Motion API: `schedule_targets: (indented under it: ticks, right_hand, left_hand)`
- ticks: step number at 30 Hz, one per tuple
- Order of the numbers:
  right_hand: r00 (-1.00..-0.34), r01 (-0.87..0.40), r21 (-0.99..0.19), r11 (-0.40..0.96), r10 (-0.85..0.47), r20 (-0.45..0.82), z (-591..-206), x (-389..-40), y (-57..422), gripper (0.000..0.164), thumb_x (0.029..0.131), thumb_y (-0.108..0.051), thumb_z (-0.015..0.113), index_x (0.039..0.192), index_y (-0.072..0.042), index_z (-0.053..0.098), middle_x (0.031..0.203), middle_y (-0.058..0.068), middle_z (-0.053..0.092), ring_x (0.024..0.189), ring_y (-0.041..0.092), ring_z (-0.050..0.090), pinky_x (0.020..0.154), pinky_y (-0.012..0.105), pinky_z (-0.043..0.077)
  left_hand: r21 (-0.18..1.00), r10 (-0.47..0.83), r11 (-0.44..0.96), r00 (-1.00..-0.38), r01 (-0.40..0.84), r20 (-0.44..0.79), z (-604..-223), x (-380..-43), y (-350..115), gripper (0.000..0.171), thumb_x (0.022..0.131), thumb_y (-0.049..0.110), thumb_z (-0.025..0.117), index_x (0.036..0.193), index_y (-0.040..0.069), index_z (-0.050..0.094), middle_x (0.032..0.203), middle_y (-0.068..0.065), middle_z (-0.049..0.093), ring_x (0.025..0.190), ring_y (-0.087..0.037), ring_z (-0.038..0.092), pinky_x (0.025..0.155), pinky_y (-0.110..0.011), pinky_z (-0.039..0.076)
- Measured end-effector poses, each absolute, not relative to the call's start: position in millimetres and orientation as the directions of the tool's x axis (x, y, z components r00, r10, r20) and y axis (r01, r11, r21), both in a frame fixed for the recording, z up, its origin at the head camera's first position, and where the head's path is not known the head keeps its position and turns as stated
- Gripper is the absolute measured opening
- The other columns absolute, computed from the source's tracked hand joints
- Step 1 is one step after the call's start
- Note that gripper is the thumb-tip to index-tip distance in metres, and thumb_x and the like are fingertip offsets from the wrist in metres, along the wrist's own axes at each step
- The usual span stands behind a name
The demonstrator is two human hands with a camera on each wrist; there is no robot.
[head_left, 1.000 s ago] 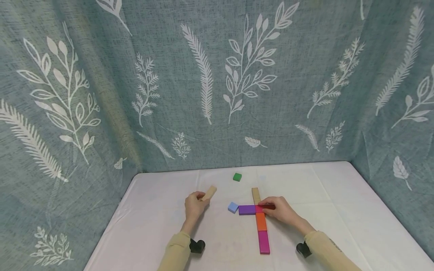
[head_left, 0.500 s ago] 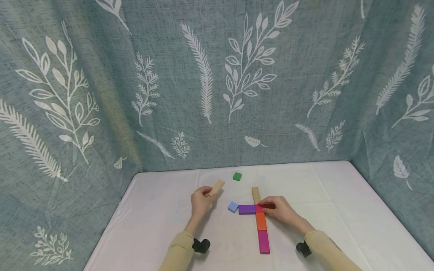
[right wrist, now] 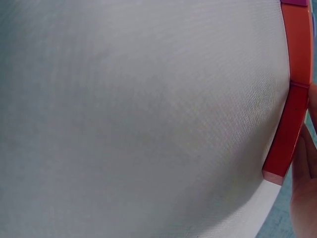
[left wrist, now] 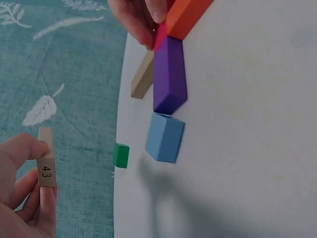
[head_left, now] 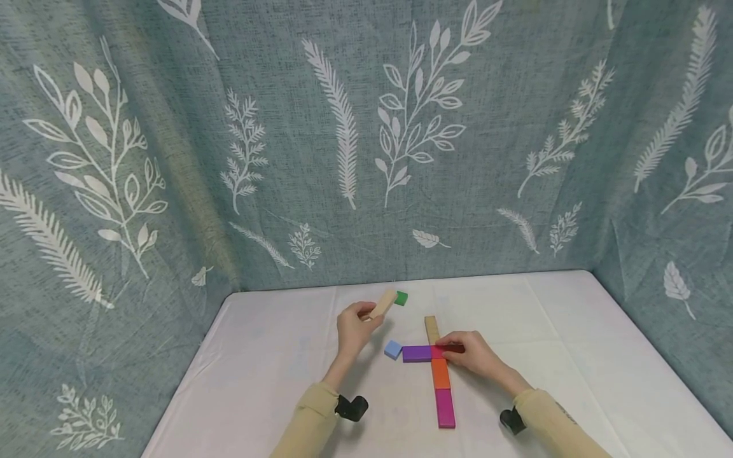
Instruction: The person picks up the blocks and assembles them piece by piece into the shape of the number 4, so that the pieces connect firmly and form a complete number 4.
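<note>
My left hand (head_left: 354, 327) pinches a plain wooden block (head_left: 383, 303) above the table; the left wrist view shows the number 43 on the block's end. My right hand (head_left: 472, 353) rests at the crossing of a flat cross of coloured blocks, its thumb and fingers around a dark red block (right wrist: 290, 134). Beside the fingertips shows a bright red block (head_left: 437, 352). A purple block (head_left: 417, 353) reaches left from it, another wooden block (head_left: 432, 329) points away, and an orange block (head_left: 441, 373) and a magenta block (head_left: 445, 408) run toward me.
A light blue block (head_left: 392, 350) lies touching or almost touching the purple block's left end. Toward the back, a small green block (head_left: 402, 298) sits on the white tablecloth (head_left: 532, 318). A patterned teal curtain (head_left: 366, 242) encloses the table's back and sides.
My left hand has moved right and away from me, carrying the wooden block until it appears beside the green one. My right hand and the laid blocks have kept their places.
</note>
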State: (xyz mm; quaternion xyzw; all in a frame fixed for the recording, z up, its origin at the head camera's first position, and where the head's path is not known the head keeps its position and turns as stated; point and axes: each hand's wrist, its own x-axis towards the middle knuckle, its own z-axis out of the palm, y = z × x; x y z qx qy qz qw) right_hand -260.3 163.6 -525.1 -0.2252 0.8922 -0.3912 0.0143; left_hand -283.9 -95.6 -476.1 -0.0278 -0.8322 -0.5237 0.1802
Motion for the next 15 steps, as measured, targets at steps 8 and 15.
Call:
schedule_targets:
  ticks: [8, 15]
  right_hand:
    - [-0.902, -0.377, -0.712, 0.593, -0.410, 0.137, -523.8, -261.0, 163.4, 0.024, 0.086, -0.009, 0.068, 0.109, -0.007, 0.070, 0.105, 0.006, 0.071, 0.095, 0.020, 0.064, 0.083, 0.031, 0.055]
    - [-0.900, -0.383, -0.702, 0.600, -0.413, 0.139, -523.9, -262.0, 164.1, 0.024, 0.086, -0.009, 0.068, 0.109, -0.007, 0.070, 0.105, 0.006, 0.071, 0.096, 0.021, 0.064, 0.084, 0.032, 0.055]
  left_hand:
    - [0.858, -0.140, 0.458, -0.935, 0.230, 0.326, -467.1, -285.5, -85.2, 0.026, 0.071, 0.005, 0.078, 0.095, -0.002, 0.071, 0.091, -0.017, 0.071, 0.081, -0.025, 0.068, 0.074, -0.030, 0.057]
    - [0.863, -0.151, 0.460, -0.939, 0.209, 0.308, -459.2, -286.1, -78.4, 0.025, 0.072, 0.007, 0.078, 0.095, 0.000, 0.072, 0.091, -0.015, 0.072, 0.081, -0.023, 0.067, 0.074, -0.030, 0.057]
